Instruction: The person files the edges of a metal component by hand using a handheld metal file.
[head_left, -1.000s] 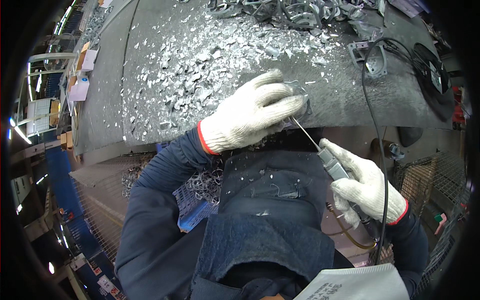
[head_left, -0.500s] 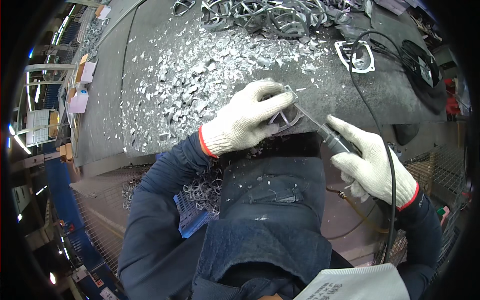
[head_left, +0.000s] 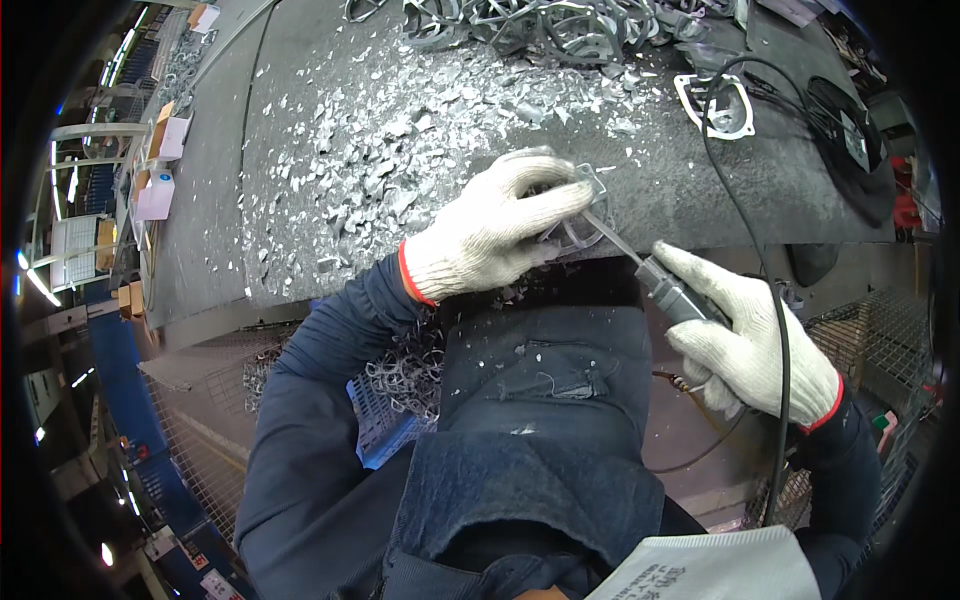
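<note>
Near the front edge of the dark worktable, my left hand (head_left: 485, 220) in a white knit glove is closed round a small metal frame (head_left: 577, 236), with thumb and forefinger pinching its upper side. Much of this frame hides behind my fingers. My right hand (head_left: 745, 335), gloved the same way, grips a grey handheld filing tool (head_left: 678, 294), forefinger stretched along its body. The tool's thin flat blade (head_left: 612, 236) slants up to the left and reaches the frame beside my left fingertips. Whether blade and metal touch I cannot tell.
Silvery metal flakes (head_left: 385, 180) litter the tabletop (head_left: 680, 190). A heap of metal frames (head_left: 570, 35) lies at the back, with a single frame (head_left: 715, 105) to its right. A black cable (head_left: 765, 240) hangs over my right hand. Below left stands a blue crate (head_left: 375, 430) beside more frames.
The held frame has tilted slightly, its upper corner moving a little to the right. The tool and my right hand have shifted slightly down and right. My left hand keeps its hold.
</note>
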